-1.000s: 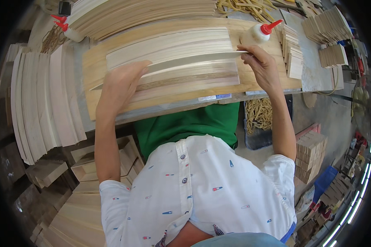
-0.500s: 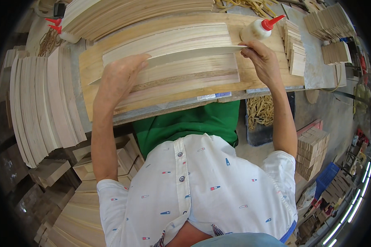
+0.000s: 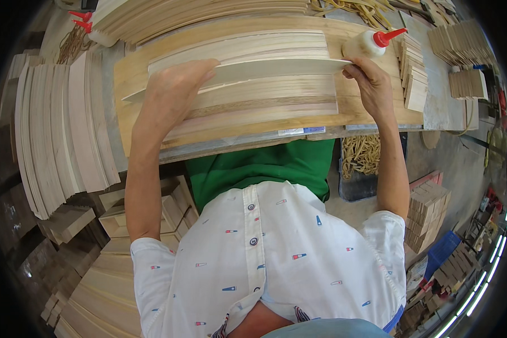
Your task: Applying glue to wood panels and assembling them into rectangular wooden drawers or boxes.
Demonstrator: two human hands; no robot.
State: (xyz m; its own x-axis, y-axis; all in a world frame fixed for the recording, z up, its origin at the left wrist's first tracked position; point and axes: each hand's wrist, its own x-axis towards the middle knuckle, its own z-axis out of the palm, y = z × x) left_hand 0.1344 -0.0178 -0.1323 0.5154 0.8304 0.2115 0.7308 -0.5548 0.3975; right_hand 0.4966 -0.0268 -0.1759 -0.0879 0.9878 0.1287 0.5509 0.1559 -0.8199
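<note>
A long, thin, pale grey strip (image 3: 281, 68) spans the space between my hands, its narrow face tapering to a point past my left hand. My left hand (image 3: 177, 90) is closed around it near the left end, knuckles up. At the right end, my right hand (image 3: 373, 84) pinches it between thumb and fingers. Below the strip lie pale wooden slats (image 3: 265, 96) side by side, one of them darker brown, on a wide wooden board (image 3: 372, 115). A white squeeze bottle (image 3: 363, 45) with a red nozzle lies just beyond my right hand.
Stacked long slats (image 3: 56, 129) stand at the left; more slats (image 3: 203, 19) lie along the back. Short wood pieces (image 3: 416, 84) sit right of the board. Two red-nozzled bottles (image 3: 98, 37) are at the far left. A dark tray (image 3: 359, 191) of rubber bands is below the bench.
The bench and its contents have shifted slightly to the right in the picture. Both hands keep hold of the strip, which sits at nearly the same place over the slats.
</note>
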